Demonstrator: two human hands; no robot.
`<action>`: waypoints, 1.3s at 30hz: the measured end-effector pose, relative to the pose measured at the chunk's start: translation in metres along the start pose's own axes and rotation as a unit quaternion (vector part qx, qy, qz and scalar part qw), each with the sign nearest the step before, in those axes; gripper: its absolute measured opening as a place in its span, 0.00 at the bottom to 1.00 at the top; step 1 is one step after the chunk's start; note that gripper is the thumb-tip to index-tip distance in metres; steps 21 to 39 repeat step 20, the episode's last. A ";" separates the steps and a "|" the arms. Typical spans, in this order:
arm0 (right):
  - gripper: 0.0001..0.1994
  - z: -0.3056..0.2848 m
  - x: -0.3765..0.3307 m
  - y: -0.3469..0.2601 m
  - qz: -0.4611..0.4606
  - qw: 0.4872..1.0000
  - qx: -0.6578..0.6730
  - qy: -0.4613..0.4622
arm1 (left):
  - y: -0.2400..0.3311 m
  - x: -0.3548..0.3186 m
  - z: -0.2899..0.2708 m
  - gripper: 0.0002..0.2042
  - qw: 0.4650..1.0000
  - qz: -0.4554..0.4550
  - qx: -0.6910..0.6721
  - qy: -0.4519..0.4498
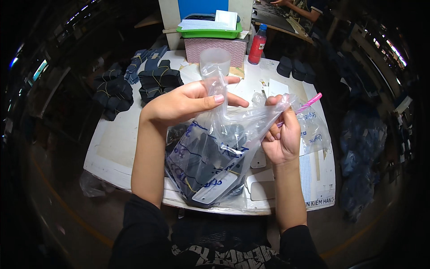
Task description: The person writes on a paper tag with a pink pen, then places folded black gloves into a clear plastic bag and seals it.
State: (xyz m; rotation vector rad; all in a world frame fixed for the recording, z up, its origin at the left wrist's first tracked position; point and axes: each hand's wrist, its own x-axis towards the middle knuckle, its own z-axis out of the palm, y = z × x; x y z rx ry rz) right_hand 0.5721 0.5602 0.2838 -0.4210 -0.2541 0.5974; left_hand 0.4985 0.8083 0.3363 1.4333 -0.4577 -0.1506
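Observation:
A clear plastic bag (251, 145) with blue handwriting stands at the table's near edge, filled with dark bundled pieces (197, 154) and a white card (216, 188). My left hand (188, 101) has the bag's upper edge between its thumb and outstretched fingers. On the other side, my right hand (285, 134) pinches a gathered corner of the bag, pulling the plastic taut between the hands. A slim pink rod (310, 103), perhaps a pen, sticks out of that hand to the right.
Strapped dark bundles (159, 80) sit at the table's left, more dark pieces (295, 69) at the far right. Behind are a translucent cup (215, 57), a red bottle (257, 47) and a green tray (208, 33). Another written-on bag (316, 134) lies right. A person (304, 13) works beyond.

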 end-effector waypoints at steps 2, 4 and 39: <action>0.13 -0.006 0.005 -0.001 0.022 0.998 0.042 -0.048 | -0.004 0.002 0.003 0.21 0.999 0.005 0.036 -0.006; 0.13 -0.012 0.012 0.000 0.028 0.993 0.070 -0.089 | -0.009 0.010 0.009 0.17 0.996 0.067 -0.049 -0.014; 0.31 -0.009 0.007 -0.006 -0.038 0.857 -0.497 -0.133 | -0.023 0.018 0.036 0.18 0.985 -0.057 0.164 -0.014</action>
